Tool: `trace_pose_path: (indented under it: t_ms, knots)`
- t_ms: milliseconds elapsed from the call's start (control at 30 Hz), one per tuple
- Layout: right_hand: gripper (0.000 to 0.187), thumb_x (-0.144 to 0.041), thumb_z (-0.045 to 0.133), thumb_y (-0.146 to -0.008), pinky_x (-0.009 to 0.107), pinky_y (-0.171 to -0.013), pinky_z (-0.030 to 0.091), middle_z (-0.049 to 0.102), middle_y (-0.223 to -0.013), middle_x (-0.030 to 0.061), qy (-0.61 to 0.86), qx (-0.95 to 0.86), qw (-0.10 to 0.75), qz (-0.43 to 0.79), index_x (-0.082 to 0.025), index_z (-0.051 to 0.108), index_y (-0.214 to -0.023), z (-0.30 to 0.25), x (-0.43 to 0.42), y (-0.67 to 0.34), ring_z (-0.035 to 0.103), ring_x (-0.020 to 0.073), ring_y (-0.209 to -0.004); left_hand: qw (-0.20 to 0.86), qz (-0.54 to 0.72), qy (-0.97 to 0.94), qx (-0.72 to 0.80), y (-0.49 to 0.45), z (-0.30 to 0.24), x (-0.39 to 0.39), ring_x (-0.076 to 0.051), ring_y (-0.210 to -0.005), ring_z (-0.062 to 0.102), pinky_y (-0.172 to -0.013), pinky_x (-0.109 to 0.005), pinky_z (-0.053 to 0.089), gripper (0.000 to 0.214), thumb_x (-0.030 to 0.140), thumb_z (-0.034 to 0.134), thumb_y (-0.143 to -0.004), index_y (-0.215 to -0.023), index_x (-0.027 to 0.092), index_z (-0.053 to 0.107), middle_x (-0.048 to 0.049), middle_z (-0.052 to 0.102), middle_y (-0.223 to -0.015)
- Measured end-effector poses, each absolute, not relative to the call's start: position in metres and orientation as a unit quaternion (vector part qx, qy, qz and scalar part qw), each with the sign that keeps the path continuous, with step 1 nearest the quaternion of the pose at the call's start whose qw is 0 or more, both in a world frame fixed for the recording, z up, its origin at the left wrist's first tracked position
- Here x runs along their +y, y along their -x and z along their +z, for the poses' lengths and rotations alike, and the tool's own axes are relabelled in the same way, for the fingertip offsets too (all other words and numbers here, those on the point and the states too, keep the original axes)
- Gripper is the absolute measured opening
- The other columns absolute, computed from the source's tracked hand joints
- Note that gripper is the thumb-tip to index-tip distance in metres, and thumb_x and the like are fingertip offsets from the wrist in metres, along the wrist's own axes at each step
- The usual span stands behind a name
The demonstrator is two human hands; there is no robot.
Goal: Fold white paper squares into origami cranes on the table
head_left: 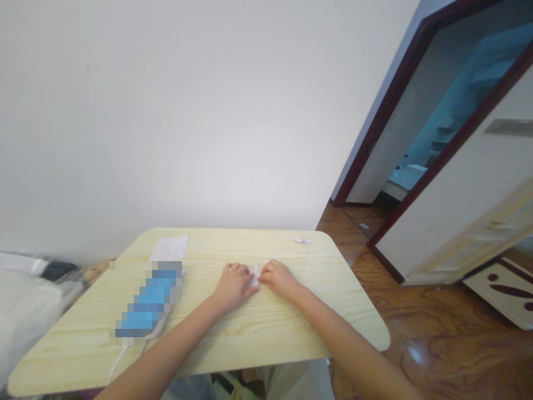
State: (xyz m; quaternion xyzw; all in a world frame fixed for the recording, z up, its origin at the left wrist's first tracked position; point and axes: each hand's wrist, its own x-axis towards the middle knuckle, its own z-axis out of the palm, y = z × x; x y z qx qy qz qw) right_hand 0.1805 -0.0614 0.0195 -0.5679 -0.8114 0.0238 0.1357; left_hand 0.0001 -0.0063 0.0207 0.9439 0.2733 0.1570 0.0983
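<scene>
A small piece of folded white paper [255, 274] is held between my two hands over the middle of the pale wooden table [266, 325]. My left hand [235, 284] grips its left side, thumb toward me and fingers curled. From the other side, my right hand [280, 278] pinches the paper's right edge with thumb and fingertips. Parts of the paper are hidden by my fingers. Beyond my right hand, near the far edge, lies a small folded white paper piece [302, 240] with pointed ends.
White paper sheets [170, 247] lie at the table's far left. Nearer stands a blurred-out device with a blue screen [147, 305], a white cable [117, 361] running off the front edge. A white wall [208, 122] borders the back; an open doorway is at right.
</scene>
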Motion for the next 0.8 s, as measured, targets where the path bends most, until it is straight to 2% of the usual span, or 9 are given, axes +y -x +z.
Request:
trace_pose_path:
  t_ms: [133, 333, 500, 667, 800]
  knots:
    - [0.022, -0.018, 0.05, -0.083, 0.027, -0.085, 0.036, 0.063, -0.099, 0.0021, 0.538, -0.825, 0.163, 0.048, -0.023, 0.062, -0.101, 0.022, -0.06, -0.182, 0.049, 0.0145, -0.095, 0.105, 0.144, -0.947, 0.266, -0.001, 0.02, -0.005, -0.021, -0.093, 0.048, -0.087, -0.04, 0.027, 0.023, 0.029, 0.05, -0.078, -0.098, 0.028, 0.061, -0.0047, 0.062, -0.092]
    - [0.018, -0.025, 0.05, -0.084, 0.027, -0.082, 0.036, 0.065, -0.092, 0.0026, 0.556, -0.815, 0.156, 0.052, -0.022, 0.064, -0.094, 0.014, -0.059, -0.187, 0.051, 0.0151, -0.09, 0.065, 0.139, -0.959, 0.236, -0.001, 0.01, 0.003, -0.022, -0.092, 0.05, -0.092, -0.045, 0.022, 0.022, 0.016, 0.047, -0.079, -0.092, 0.025, 0.063, -0.0044, 0.064, -0.091]
    - [0.02, -0.032, 0.049, -0.084, 0.028, -0.081, 0.033, 0.064, -0.089, 0.0018, 0.572, -0.801, 0.171, 0.047, -0.023, 0.065, -0.09, 0.01, -0.06, -0.185, 0.05, 0.0148, -0.089, 0.079, 0.142, -0.955, 0.246, 0.0, 0.007, 0.0, -0.021, -0.094, 0.049, -0.083, -0.036, 0.032, 0.023, 0.017, 0.046, -0.08, -0.097, 0.023, 0.062, -0.0069, 0.062, -0.095]
    - [0.02, -0.032, 0.047, -0.085, 0.029, -0.084, 0.03, 0.063, -0.088, 0.0015, 0.567, -0.803, 0.173, 0.06, -0.024, 0.064, -0.091, 0.016, -0.059, -0.186, 0.05, 0.014, -0.09, 0.106, 0.167, -0.941, 0.275, 0.001, 0.006, -0.001, -0.019, -0.091, 0.051, -0.081, -0.035, 0.032, 0.024, 0.028, 0.046, -0.083, -0.102, 0.025, 0.06, -0.004, 0.063, -0.096]
    - [0.019, -0.034, 0.05, -0.083, 0.03, -0.084, 0.028, 0.062, -0.091, 0.0015, 0.556, -0.808, 0.179, 0.075, -0.026, 0.063, -0.095, 0.016, -0.058, -0.19, 0.049, 0.0145, -0.092, 0.1, 0.164, -0.94, 0.282, -0.002, 0.001, 0.002, -0.019, -0.09, 0.051, -0.079, -0.035, 0.033, 0.023, 0.024, 0.045, -0.084, -0.099, 0.026, 0.062, -0.003, 0.064, -0.092]
